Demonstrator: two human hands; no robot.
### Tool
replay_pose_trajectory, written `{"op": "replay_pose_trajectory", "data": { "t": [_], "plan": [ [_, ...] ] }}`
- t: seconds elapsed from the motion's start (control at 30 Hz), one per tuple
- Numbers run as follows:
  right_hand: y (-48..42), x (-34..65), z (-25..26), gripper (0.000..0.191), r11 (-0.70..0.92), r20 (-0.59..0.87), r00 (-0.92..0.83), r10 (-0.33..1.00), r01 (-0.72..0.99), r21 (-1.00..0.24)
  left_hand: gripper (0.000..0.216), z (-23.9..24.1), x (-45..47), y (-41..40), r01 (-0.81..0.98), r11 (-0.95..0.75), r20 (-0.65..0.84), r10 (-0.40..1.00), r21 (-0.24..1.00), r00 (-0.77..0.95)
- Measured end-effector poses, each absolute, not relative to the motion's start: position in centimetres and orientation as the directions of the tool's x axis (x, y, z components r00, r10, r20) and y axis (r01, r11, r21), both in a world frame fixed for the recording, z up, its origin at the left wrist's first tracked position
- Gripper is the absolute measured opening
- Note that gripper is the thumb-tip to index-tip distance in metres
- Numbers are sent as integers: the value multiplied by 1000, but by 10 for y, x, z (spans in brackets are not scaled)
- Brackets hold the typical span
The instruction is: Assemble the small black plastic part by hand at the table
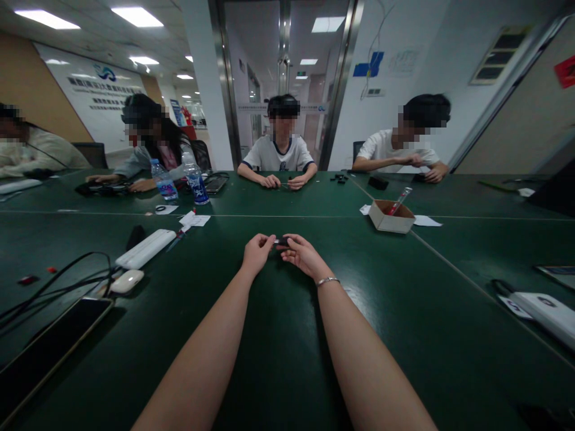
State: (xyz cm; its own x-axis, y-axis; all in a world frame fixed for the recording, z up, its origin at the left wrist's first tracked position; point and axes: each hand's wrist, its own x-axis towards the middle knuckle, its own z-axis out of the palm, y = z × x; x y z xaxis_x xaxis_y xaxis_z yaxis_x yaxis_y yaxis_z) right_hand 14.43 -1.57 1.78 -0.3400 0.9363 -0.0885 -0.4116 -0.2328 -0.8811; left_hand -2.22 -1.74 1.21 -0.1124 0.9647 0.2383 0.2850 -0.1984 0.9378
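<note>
Both of my hands meet over the dark green table, in the middle of the head view. Between them is a small black stick with a silver end (282, 242), too small to tell its exact kind. My left hand (258, 254) pinches the silver end between thumb and fingertips. The black body is held by my right hand (303, 254), thumb on top, its other fingers curled loosely below. Part of the stick is hidden by my fingers.
Left on the table (287, 359) lie a phone (54, 353), a white earbud case (127, 281), a white power bank (146, 249) and cables. Two water bottles (196, 179) stand farther back. A cardboard box (392, 218) is at right. Several people sit across the table.
</note>
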Motion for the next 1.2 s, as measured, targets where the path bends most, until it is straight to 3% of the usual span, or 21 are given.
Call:
{"op": "replay_pose_trajectory", "data": {
  "t": [0.67,1.2],
  "plan": [
    [-15,146,17,13,-234,-59,-398,915,-405,-884,43,14,-22,-20,440,-170,254,957,882,-139],
    [-15,147,16,13,-236,-51,-425,904,-397,-887,45,16,-23,-21,446,-165,242,963,879,-121]
  ]
}}
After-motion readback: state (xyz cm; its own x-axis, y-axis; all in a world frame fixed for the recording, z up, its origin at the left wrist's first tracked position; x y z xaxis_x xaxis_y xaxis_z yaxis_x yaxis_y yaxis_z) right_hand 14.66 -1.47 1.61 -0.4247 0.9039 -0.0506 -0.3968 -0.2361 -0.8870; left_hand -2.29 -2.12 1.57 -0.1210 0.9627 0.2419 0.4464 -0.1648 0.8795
